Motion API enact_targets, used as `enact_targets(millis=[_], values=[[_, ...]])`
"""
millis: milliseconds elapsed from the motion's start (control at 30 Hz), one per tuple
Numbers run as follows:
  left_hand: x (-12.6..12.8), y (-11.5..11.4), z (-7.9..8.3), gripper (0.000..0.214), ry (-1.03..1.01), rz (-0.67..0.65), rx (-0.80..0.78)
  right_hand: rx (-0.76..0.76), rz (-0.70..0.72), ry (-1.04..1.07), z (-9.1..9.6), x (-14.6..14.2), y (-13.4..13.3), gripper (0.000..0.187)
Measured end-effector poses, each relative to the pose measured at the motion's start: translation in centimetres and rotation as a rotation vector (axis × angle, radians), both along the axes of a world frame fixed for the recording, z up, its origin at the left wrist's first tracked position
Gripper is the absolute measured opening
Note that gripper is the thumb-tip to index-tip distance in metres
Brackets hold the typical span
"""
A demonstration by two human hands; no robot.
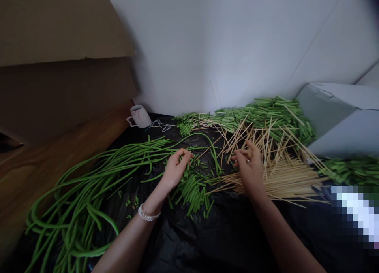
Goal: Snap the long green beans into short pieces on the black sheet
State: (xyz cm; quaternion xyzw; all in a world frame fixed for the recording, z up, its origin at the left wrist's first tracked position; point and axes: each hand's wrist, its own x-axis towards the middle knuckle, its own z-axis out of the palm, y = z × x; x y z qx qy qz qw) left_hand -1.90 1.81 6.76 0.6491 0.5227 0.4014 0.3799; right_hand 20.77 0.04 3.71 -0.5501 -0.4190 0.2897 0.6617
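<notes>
At the far left, a brown cardboard box (59, 28) is standing with its flat, matt side above a smooth wooden surface (89, 142). Next, long green beans (127, 154) are sprawling in loose, bending loops over a creased, glossy black plastic sheet (231, 233); because they are crossing one another, a tug on one could drag several along. Behind them a pale ceramic mug (141, 118) is standing beside a thin, coiled cord (161, 125), and a bean sweeping back could tip it. The left hand (177, 166), wearing a beaded bracelet (148, 215), is hovering by the short cut pieces (192, 192); its thumb and fingers are bunching together, though I cannot tell whether they are gripping anything. Those stubby, firm cylinders are lying in an untidy heap and could scatter if the wrist brushes it. To the right, the right hand (250, 168) is hanging over slender, dry wooden sticks (291, 178), its fingers curling loosely; whether a stick is between them I cannot tell. Since the sticks are fanning out at many angles, a careless reach could prick the skin. Behind, a ridged stack of cut beans (266, 113) is leaning towards a smooth pale box (349, 127), and could slump if knocked.
</notes>
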Motion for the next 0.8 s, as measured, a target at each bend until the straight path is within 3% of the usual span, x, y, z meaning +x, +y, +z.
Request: enact_targets(millis=[67, 133, 233, 333, 467, 633, 800], values=[[-0.2, 0.0, -0.4, 0.026, 0.315, 0.040, 0.122, 0.012, 0.043, -0.325, -0.5, 0.0, -0.1, 0.029], [-0.2, -0.1, -0.8, 0.024, 0.587, 0.031, 0.146, 0.019, 0.099, -0.662, -1.0, -0.2, -0.2, 0.017], [-0.1, -0.3, -1.0, 0.026, 0.824, -0.042, 0.094, -0.069, 0.129, -1.081, -1.6, -0.9, -0.6, 0.017], [0.0, -0.5, -1.0, 0.028, 0.908, -0.109, 0.110, -0.225, 0.106, -1.334, -2.0, -1.6, -0.9, 0.023], [0.0, -0.8, -0.9, 0.027, 0.924, -0.147, 0.193, -0.343, 0.148, -1.411, -2.1, -2.2, -1.1, 0.023], [0.2, -1.1, -1.0, 0.027, 0.905, -0.139, 0.259, -0.371, 0.148, -1.372, -2.4, -2.0, -0.8, 0.014], [1.0, -1.3, -1.0, 0.024, 0.723, -0.046, 0.401, -0.214, 0.077, -1.108, -2.4, -1.8, -0.5, 0.020]])
